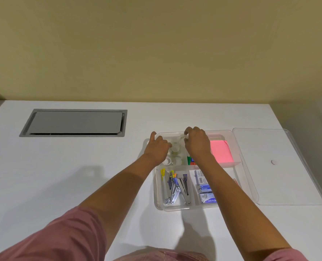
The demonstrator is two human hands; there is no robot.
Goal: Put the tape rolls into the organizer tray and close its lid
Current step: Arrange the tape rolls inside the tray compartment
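A clear plastic organizer tray (237,147) sits on the white desk, its lid off. Several small clear tape rolls (175,149) lie in its far-left compartment. My left hand (157,147) hovers over that compartment's left side, fingers curled, index finger raised; whether it holds a roll is hidden. My right hand (198,142) is over the same compartment, fingertips pinched on a clear tape roll (183,137). The clear lid (280,166) lies flat on the desk, right of the tray.
Other tray compartments hold a pink sticky-note pad (221,151), coloured clips (190,160), staplers and staple removers (175,187) and staple boxes (205,189). A grey cable hatch (75,122) is set into the desk at far left. A wall stands behind.
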